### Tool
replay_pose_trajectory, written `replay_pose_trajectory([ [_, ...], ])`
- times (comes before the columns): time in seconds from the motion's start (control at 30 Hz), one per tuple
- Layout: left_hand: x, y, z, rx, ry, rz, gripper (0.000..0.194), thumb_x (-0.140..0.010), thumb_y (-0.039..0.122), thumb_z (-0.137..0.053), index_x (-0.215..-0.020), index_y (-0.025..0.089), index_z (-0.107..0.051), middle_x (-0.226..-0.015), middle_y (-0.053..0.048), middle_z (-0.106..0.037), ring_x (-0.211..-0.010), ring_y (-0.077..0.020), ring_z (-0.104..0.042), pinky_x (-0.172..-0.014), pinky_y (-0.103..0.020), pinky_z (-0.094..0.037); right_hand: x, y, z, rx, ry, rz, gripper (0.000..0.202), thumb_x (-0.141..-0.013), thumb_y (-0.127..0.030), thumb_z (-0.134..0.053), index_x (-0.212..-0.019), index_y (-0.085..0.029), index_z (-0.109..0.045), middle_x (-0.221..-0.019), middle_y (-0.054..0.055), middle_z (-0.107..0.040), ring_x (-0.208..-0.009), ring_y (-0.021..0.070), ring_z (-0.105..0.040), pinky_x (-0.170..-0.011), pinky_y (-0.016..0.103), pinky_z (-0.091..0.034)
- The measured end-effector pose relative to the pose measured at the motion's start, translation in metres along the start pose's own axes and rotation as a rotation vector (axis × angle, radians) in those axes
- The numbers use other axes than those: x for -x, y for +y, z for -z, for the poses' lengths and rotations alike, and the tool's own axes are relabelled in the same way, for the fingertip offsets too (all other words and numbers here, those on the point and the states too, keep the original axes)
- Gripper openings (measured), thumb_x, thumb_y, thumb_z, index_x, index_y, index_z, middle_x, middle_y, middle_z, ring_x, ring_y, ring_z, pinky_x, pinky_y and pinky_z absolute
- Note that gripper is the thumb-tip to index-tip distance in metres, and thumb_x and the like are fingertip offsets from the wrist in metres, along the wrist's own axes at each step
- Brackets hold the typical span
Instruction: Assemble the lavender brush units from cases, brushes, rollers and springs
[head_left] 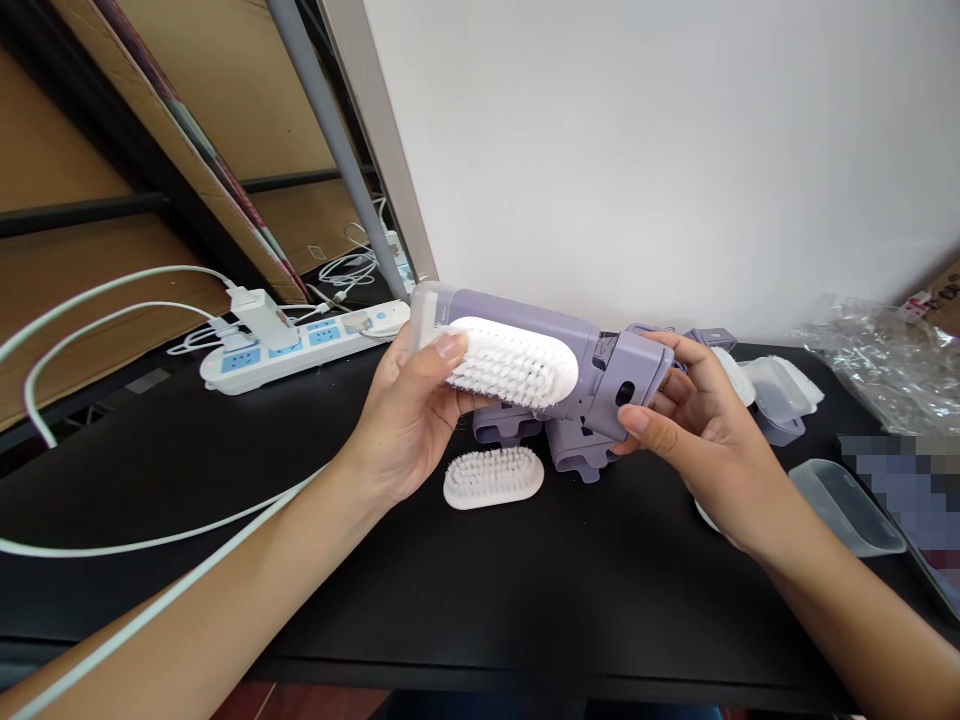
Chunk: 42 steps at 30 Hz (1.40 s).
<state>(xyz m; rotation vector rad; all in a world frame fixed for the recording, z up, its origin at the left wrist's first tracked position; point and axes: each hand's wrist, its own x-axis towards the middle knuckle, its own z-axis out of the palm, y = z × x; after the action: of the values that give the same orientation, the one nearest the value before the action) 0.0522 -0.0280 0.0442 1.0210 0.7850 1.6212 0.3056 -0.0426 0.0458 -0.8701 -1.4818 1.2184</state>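
The left hand (409, 425), its forearm angled up from the lower left, gripped the purple device (525, 312) above the black table (585, 600), thumb on the white brush (529, 368), other fingers largely hidden. The right hand (709, 425), turned inward, pinched the purple end piece (622, 380), fingertips partly concealed.

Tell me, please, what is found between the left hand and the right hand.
In the head view, a purple device spans from the left hand to the right hand, with a white bristle brush on its camera-facing side.
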Motion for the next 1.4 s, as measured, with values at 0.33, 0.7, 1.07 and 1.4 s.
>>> replay_pose_trajectory([
  [0.33,0.0,0.003,0.0,-0.036,-0.024,0.017,0.039,-0.078,0.036,-0.087,-0.111,0.025,-0.069,-0.098,-0.001,-0.075,-0.099,-0.0262,-0.076,-0.073,-0.029,-0.066,-0.002,0.002,0.003,0.01,-0.069,-0.02,0.055,-0.098,-0.042,-0.077,-0.145,-0.04,-0.049,-0.135,0.005,-0.066,-0.108,0.0212,-0.071,-0.076,0.033,-0.067],
  [0.7,0.005,0.006,-0.002,-0.054,0.001,-0.029,0.044,-0.075,0.034,-0.089,-0.114,0.027,-0.069,-0.097,-0.001,-0.075,-0.102,-0.0304,-0.076,-0.08,-0.037,-0.067,-0.002,0.0,0.008,-0.004,-0.062,-0.044,0.06,-0.098,-0.042,-0.077,-0.151,-0.041,-0.049,-0.129,0.005,-0.068,-0.106,0.0206,-0.069,-0.078,0.033,-0.068],
  [1.07,0.011,0.012,-0.002,-0.114,-0.032,-0.206,0.054,-0.066,0.038,-0.099,-0.113,0.032,-0.071,-0.099,0.001,-0.073,-0.098,-0.0275,-0.074,-0.081,-0.035,-0.065,-0.002,0.007,0.009,-0.025,-0.059,0.008,0.051,-0.092,-0.034,-0.085,-0.137,-0.041,-0.062,-0.123,0.0,-0.075,-0.106,0.0194,-0.073,-0.088,0.032,-0.064],
  [1.4,0.003,0.004,0.009,-0.126,-0.182,-0.276,0.062,-0.071,0.039,-0.096,-0.122,0.026,-0.064,-0.102,-0.002,-0.072,-0.091,-0.0276,-0.077,-0.074,-0.042,-0.069,-0.001,0.011,0.018,-0.091,-0.208,-0.101,0.052,-0.095,-0.036,-0.081,-0.145,-0.031,-0.066,-0.133,0.006,-0.077,-0.121,0.0262,-0.073,-0.105,0.04,-0.059],
])
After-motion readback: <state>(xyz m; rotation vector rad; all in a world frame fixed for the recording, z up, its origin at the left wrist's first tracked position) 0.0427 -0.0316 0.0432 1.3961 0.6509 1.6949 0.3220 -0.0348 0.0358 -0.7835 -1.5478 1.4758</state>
